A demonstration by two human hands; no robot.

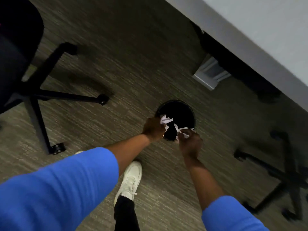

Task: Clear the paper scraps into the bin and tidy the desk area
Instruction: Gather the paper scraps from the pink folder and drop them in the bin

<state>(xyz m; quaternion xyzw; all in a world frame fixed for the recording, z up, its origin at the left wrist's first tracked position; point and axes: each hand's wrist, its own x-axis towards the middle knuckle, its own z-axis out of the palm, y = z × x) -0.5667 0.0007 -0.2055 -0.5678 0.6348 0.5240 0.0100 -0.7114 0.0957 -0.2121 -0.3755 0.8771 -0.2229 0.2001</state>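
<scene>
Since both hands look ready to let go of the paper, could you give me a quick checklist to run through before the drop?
1. Left hand over the bin: ok, at its rim.
2. Right hand over the opening: ok, at the near rim.
3. Paper scraps held in both hands: ok.
4. Room left inside the bin: cannot tell, the interior is dark.
5. Floor around the bin free of dropped scraps: ok, none visible.
6. Desk cleared: cannot tell, only its edge shows.
</scene>
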